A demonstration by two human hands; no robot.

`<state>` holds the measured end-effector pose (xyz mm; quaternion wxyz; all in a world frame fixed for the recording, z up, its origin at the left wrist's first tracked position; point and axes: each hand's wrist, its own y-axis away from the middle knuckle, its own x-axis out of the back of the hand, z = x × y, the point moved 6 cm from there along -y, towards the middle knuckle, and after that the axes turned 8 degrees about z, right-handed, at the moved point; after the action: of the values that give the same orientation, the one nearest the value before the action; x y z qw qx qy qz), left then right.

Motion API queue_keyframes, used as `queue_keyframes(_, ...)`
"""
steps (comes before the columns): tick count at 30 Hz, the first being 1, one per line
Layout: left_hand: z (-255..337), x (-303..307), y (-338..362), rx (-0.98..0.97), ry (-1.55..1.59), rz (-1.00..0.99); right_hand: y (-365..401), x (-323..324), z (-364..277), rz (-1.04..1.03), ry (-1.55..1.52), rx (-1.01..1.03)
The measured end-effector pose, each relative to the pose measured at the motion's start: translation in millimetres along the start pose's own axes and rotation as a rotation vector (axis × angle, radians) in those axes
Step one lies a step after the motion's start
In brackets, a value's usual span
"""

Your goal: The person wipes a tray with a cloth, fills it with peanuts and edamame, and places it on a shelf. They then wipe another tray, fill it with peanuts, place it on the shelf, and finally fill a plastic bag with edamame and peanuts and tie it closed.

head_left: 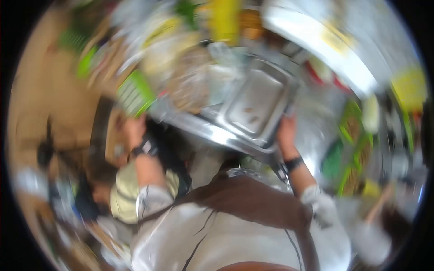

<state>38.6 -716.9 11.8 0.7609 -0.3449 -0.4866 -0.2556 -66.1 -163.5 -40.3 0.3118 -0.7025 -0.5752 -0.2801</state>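
1. The tray [255, 101] is held in front of the body, tilted, above blurred clutter. The right hand [285, 132] is clasped on its near right corner.
2. The left hand [134, 130] is seen off the tray's left end, beside a green rack [135, 92] — whether it is clenched or slack cannot be told.
3. Judgement: the tray is best levelled and supported at both ends — the specks on it could slide.
4. The frame is motion-smeared throughout. The surrounding items cannot be identified, and the far rim is lost.

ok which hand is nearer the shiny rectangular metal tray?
Right. The right hand sits at the right edge of the metal tray, seemingly touching it; the left hand is off to its left, apart.
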Motion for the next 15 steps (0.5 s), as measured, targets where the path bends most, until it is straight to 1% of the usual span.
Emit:
queue_keyframes(1, -14, -4, -1, 0.022, -0.114, -0.024, 7, -11, -5, -0.067, 0.341, 0.276)
queue_keyframes(2, -1, 14, 2, 0.233, -0.030, -0.237, 4, -9, -15, -0.093, 0.287, 0.204)
queue_keyframes(3, -29, -5, -6, 0.192, -0.209, -0.291, 10, -13, -18, 0.016, 0.322, 0.276)
queue_keyframes(4, -46, -9, -11, 0.064, -0.030, -0.176, 3, -11, -22, -0.110, 0.275, 0.185)
queue_keyframes(5, -63, -10, -13, -0.080, 0.134, -0.084, 6, 13, -31, 0.039, -0.412, -0.292)
queue_keyframes(6, -13, 33, 0, 0.007, -0.234, -0.182, 7, 4, -20, 0.003, -0.425, -0.370)
queue_keyframes(7, -93, -4, -24, -0.095, -0.170, -0.183, 4, 8, -21, 0.060, -0.523, -0.364)
queue_keyframes(8, -108, -1, -24, -0.055, -0.044, -0.201, 2, 12, -23, 0.088, -0.586, -0.287)
queue_keyframes(9, -109, 5, -17, 0.001, 0.075, -0.215, 4, 16, -20, 0.126, -0.583, -0.294)
queue_keyframes(10, -102, 16, -9, 0.032, 0.136, -0.190, 6, 20, -19, 0.210, -0.651, -0.280)
queue_keyframes(12, -62, 46, 12, 0.055, 0.212, -0.104, 7, 45, -24, 0.336, -0.761, -0.243)
queue_keyframes(13, -37, 61, 23, 0.053, 0.255, -0.079, 9, 56, -19, 0.353, -0.763, -0.233)
queue_keyframes(15, 11, 95, 47, 0.043, 0.355, -0.040, 8, 76, -17, 0.280, -0.719, -0.073)
